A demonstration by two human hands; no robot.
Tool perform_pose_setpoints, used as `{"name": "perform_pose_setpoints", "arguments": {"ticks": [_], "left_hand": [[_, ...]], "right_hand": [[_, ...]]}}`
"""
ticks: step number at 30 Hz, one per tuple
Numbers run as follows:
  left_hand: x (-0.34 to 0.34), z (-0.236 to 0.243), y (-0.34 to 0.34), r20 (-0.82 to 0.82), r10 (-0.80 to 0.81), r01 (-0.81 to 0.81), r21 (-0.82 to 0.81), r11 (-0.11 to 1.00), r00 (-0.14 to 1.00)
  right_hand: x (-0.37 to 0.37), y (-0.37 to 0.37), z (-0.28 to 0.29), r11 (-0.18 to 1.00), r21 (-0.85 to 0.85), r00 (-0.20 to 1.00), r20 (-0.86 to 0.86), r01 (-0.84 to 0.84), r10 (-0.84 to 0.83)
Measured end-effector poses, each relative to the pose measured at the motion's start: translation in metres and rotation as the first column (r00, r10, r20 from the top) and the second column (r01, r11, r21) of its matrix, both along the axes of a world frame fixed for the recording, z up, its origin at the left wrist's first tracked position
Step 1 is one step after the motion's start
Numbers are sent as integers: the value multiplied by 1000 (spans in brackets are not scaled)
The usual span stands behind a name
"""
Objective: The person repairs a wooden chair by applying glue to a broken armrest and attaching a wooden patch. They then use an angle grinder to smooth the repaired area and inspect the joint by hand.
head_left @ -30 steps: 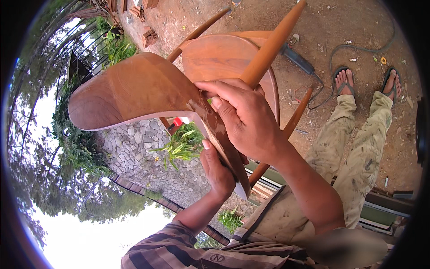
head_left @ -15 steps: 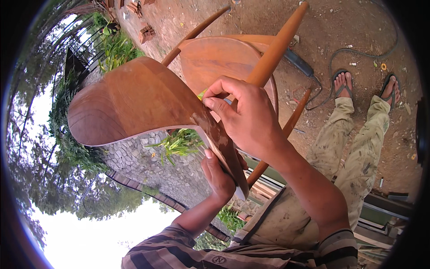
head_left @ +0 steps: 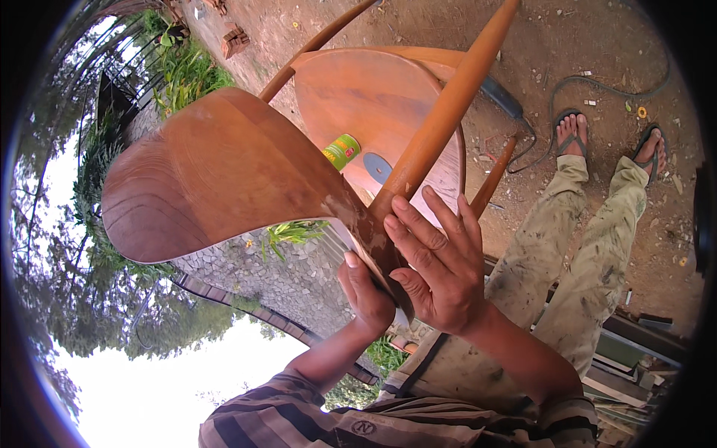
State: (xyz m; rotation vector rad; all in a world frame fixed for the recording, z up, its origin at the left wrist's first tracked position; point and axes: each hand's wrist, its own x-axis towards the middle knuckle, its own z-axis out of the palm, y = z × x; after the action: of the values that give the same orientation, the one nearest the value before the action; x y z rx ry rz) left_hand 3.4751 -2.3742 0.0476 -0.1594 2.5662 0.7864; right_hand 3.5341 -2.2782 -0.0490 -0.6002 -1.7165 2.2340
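Note:
A brown wooden chair (head_left: 239,168) with a broad curved backrest lies across the middle of the view. Pale whitish patches mark its wood near the joint with a round tapered post (head_left: 455,97). My left hand (head_left: 367,299) is closed round the lower end of the backrest, thumb on its near edge; its other fingers are mostly hidden behind the wood. At the base of the post is my right hand (head_left: 444,265), open, its fingers spread flat over the joint. Beyond, a green-yellow can (head_left: 342,151) and a grey disc (head_left: 378,168) are seen against the rounded seat (head_left: 366,89).
On the dirt ground beyond lies a dark corded power tool (head_left: 502,97), its cable (head_left: 597,81) curving to the right. My sandalled feet (head_left: 573,134) are at the right. Stacked bricks (head_left: 235,41) and green plants (head_left: 190,71) stand far left, wooden planks (head_left: 620,373) lower right.
My right hand has moved down from its pinch above the joint and spread flat on the wood, uncovering the can and the disc. My left hand keeps its hold.

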Motion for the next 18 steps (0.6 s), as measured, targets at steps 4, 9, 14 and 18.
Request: {"name": "perform_pose_setpoints", "arguments": {"ticks": [4,9,14,18], "left_hand": [[-1,0,-3,0,11,-11,5,1000,1000],[-3,5,4,38,-44,44,3,999,998],[0,10,8,10,-69,69,-215,974,998],[0,10,12,19,-91,93,-190,977,996]], "right_hand": [[-6,3,5,953,-201,974,35,225,-222],[-39,26,5,956,-185,973,36,229,-226],[-42,27,5,972,-85,976,14,218,-217],[-43,29,8,983,-13,983,12,181,-181]]}}
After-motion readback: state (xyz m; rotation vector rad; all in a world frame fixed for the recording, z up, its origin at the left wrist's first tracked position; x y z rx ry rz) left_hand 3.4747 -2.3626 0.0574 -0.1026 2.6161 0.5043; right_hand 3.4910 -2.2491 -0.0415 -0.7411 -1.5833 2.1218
